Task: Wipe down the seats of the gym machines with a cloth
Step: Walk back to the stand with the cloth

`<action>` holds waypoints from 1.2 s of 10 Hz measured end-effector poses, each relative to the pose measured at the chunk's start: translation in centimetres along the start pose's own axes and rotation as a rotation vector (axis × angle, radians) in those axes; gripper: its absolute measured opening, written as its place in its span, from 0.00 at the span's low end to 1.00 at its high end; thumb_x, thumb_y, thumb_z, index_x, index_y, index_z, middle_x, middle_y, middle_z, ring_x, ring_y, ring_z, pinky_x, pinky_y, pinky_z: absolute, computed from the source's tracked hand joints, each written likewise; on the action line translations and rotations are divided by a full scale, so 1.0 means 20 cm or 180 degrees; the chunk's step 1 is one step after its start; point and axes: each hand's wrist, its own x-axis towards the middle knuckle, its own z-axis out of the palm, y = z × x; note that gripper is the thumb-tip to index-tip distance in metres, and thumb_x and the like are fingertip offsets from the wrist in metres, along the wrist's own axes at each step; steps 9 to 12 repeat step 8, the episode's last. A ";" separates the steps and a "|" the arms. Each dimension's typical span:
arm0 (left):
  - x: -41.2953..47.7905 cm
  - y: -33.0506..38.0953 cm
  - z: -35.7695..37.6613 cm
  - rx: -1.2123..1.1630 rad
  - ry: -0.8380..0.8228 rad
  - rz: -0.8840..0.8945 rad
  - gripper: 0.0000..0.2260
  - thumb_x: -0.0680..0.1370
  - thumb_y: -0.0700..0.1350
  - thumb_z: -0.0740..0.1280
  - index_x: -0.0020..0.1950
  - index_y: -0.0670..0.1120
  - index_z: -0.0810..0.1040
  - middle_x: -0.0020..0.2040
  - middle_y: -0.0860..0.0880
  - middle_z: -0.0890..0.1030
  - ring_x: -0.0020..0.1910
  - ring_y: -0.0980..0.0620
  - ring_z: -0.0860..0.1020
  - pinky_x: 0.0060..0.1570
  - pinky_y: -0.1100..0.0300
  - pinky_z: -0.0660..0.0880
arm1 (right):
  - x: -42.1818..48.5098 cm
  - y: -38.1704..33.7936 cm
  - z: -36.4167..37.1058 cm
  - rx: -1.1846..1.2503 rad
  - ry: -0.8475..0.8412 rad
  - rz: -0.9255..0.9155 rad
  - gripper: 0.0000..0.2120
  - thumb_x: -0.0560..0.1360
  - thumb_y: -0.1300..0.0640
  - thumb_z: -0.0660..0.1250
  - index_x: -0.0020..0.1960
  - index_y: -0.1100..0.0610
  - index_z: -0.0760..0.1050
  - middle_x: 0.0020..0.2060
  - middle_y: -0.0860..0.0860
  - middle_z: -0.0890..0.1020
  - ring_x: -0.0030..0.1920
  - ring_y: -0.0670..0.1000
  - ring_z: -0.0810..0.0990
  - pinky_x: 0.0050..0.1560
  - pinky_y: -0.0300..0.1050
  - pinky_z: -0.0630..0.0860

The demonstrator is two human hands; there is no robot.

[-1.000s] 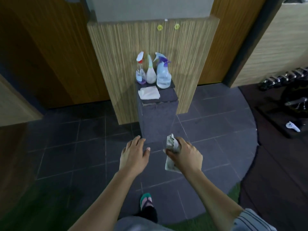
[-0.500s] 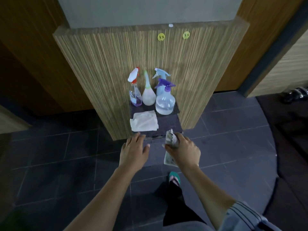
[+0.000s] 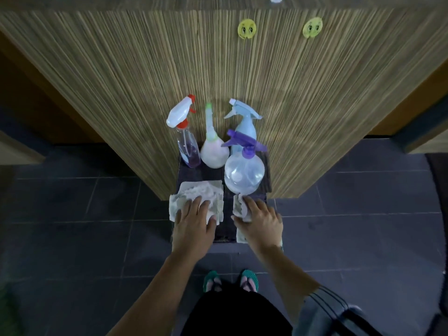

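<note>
A dark pedestal stands against a striped wooden panel. On its left half lies a folded white cloth, and my left hand rests flat on it with fingers spread. A second, crumpled white cloth is in my right hand, which presses it onto the pedestal's right half. No gym machine or seat is in view.
Several spray bottles stand at the back of the pedestal: a red-topped one, a green-tipped squeeze bottle, a pale blue one and a round purple-topped one. Dark floor tiles surround it; my feet are just below.
I have stepped up to the pedestal. My left hand has come down onto the folded cloth, and my right hand has brought the crumpled cloth onto the pedestal top.
</note>
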 end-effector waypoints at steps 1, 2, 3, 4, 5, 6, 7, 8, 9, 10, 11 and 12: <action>0.11 -0.04 0.10 0.0067 0.0101 0.0006 0.22 0.79 0.54 0.54 0.71 0.47 0.69 0.75 0.47 0.64 0.74 0.43 0.60 0.71 0.42 0.58 | 0.07 0.02 0.15 0.0033 0.0002 -0.0088 0.25 0.62 0.43 0.73 0.57 0.48 0.77 0.44 0.50 0.82 0.42 0.57 0.81 0.42 0.50 0.77; 0.19 -0.09 0.19 0.0151 0.0218 0.0056 0.27 0.76 0.57 0.49 0.68 0.45 0.72 0.73 0.44 0.67 0.72 0.40 0.63 0.69 0.39 0.59 | 0.07 0.03 0.26 0.0004 0.0026 -0.0186 0.24 0.64 0.41 0.70 0.58 0.48 0.76 0.48 0.49 0.82 0.47 0.57 0.80 0.47 0.51 0.76; 0.22 -0.13 0.24 0.0167 0.0185 0.0042 0.28 0.75 0.57 0.48 0.68 0.45 0.71 0.72 0.43 0.67 0.72 0.40 0.62 0.71 0.39 0.56 | 0.03 0.05 0.33 0.0017 0.0108 -0.0327 0.27 0.67 0.36 0.65 0.61 0.50 0.75 0.55 0.51 0.80 0.56 0.58 0.77 0.54 0.54 0.72; 0.23 -0.14 0.25 0.0161 0.0206 0.0057 0.26 0.76 0.57 0.49 0.67 0.46 0.72 0.71 0.43 0.68 0.71 0.40 0.62 0.70 0.40 0.58 | 0.03 0.06 0.34 0.0014 0.0091 -0.0303 0.33 0.68 0.28 0.61 0.62 0.50 0.75 0.57 0.52 0.79 0.59 0.58 0.74 0.56 0.55 0.70; 0.24 -0.15 0.24 0.0185 0.0193 0.0048 0.26 0.76 0.57 0.49 0.67 0.46 0.71 0.71 0.44 0.68 0.71 0.41 0.63 0.70 0.41 0.59 | 0.05 0.05 0.32 0.0009 -0.0032 -0.0265 0.34 0.68 0.27 0.60 0.62 0.50 0.75 0.58 0.52 0.78 0.60 0.58 0.74 0.57 0.55 0.69; 0.24 -0.15 0.23 0.0231 0.0104 0.0034 0.27 0.76 0.57 0.48 0.68 0.46 0.71 0.71 0.44 0.68 0.72 0.41 0.62 0.70 0.40 0.58 | 0.03 0.04 0.30 -0.0027 -0.0084 -0.0270 0.34 0.68 0.28 0.61 0.63 0.51 0.74 0.59 0.53 0.77 0.61 0.58 0.73 0.58 0.55 0.69; 0.23 -0.14 0.18 0.0218 0.0015 0.0059 0.27 0.77 0.58 0.48 0.70 0.47 0.69 0.74 0.45 0.64 0.74 0.42 0.60 0.70 0.41 0.57 | 0.04 0.03 0.26 -0.0041 -0.0236 -0.0186 0.34 0.68 0.28 0.61 0.63 0.50 0.74 0.60 0.53 0.77 0.62 0.58 0.73 0.60 0.56 0.69; 0.19 -0.10 0.09 0.0149 0.0021 0.0008 0.22 0.80 0.55 0.55 0.72 0.48 0.66 0.76 0.46 0.61 0.75 0.43 0.56 0.72 0.43 0.55 | 0.02 0.03 0.18 0.0050 -0.0282 -0.0143 0.33 0.67 0.27 0.59 0.61 0.50 0.76 0.61 0.55 0.78 0.61 0.60 0.74 0.59 0.57 0.72; 0.19 -0.10 0.09 0.0149 0.0021 0.0008 0.22 0.80 0.55 0.55 0.72 0.48 0.66 0.76 0.46 0.61 0.75 0.43 0.56 0.72 0.43 0.55 | 0.02 0.03 0.18 0.0050 -0.0282 -0.0143 0.33 0.67 0.27 0.59 0.61 0.50 0.76 0.61 0.55 0.78 0.61 0.60 0.74 0.59 0.57 0.72; 0.19 -0.10 0.09 0.0149 0.0021 0.0008 0.22 0.80 0.55 0.55 0.72 0.48 0.66 0.76 0.46 0.61 0.75 0.43 0.56 0.72 0.43 0.55 | 0.02 0.03 0.18 0.0050 -0.0282 -0.0143 0.33 0.67 0.27 0.59 0.61 0.50 0.76 0.61 0.55 0.78 0.61 0.60 0.74 0.59 0.57 0.72; 0.19 -0.10 0.09 0.0149 0.0021 0.0008 0.22 0.80 0.55 0.55 0.72 0.48 0.66 0.76 0.46 0.61 0.75 0.43 0.56 0.72 0.43 0.55 | 0.02 0.03 0.18 0.0050 -0.0282 -0.0143 0.33 0.67 0.27 0.59 0.61 0.50 0.76 0.61 0.55 0.78 0.61 0.60 0.74 0.59 0.57 0.72; 0.19 -0.10 0.09 0.0149 0.0021 0.0008 0.22 0.80 0.55 0.55 0.72 0.48 0.66 0.76 0.46 0.61 0.75 0.43 0.56 0.72 0.43 0.55 | 0.02 0.03 0.18 0.0050 -0.0282 -0.0143 0.33 0.67 0.27 0.59 0.61 0.50 0.76 0.61 0.55 0.78 0.61 0.60 0.74 0.59 0.57 0.72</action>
